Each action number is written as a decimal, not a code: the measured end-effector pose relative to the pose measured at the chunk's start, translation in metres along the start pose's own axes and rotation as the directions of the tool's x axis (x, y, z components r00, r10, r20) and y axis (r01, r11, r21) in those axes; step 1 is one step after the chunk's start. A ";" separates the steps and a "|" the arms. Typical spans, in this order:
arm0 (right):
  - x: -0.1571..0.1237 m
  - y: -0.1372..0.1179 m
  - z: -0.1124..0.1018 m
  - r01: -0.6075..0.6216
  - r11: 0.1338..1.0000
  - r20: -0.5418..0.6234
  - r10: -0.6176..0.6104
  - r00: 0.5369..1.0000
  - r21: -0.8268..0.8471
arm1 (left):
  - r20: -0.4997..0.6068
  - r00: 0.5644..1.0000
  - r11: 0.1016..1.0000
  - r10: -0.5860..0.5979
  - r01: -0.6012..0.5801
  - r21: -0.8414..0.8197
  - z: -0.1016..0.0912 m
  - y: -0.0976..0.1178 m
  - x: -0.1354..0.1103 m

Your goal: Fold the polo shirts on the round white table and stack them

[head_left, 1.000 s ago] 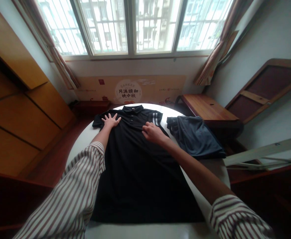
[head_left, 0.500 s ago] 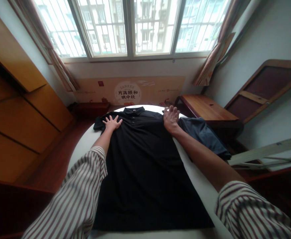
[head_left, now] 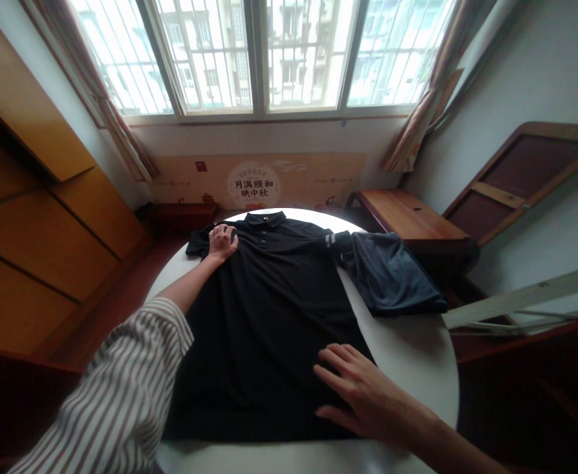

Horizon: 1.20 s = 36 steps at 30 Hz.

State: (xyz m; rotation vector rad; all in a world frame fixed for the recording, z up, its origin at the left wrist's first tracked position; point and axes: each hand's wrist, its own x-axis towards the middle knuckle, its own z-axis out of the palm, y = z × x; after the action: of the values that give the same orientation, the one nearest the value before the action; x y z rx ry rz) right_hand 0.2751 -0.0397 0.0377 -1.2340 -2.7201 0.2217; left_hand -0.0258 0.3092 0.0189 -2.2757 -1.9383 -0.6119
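Note:
A black polo shirt lies spread face up, its buttoned collar at the far side and its hem near me. My left hand is at the shoulder on the left, fingers curled in on the cloth there. Over the lower right part of the shirt is my right hand, palm down, fingers apart and holding nothing. Whether its fingertips touch the cloth, I cannot tell. Under the shirt is a white round table.
Dark blue-grey folded clothing lies on the table to the right, against the shirt's sleeve. Beyond it stands a wooden side table. A printed banner hangs below the barred window. Wooden cabinets line the left.
My right hand has left the right shoulder and come back toward the hem. My left hand's spread fingers have curled in at the left shoulder. The hem has shifted slightly left.

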 end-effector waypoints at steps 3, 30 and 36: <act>-0.045 0.011 0.009 0.008 1.000 -0.076 -0.008 0.997 -0.005 | 0.082 0.947 0.931 0.311 -0.287 -0.226 -0.036 0.004 -0.057; -0.109 0.043 0.022 0.000 0.981 -0.395 0.078 0.915 0.193 | 0.089 0.767 0.753 0.635 -0.590 -0.290 -0.148 -0.085 -0.360; -0.106 0.032 0.019 0.025 0.980 -0.421 0.060 0.905 0.195 | -0.023 0.826 0.769 0.563 -0.533 -0.352 -0.141 -0.095 -0.361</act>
State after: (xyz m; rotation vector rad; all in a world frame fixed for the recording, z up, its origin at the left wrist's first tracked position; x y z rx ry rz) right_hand 0.3643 -0.1004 0.0056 -1.0998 -2.2545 0.1906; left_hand -0.1929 -0.0532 0.0019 -2.9364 -1.1271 -0.8286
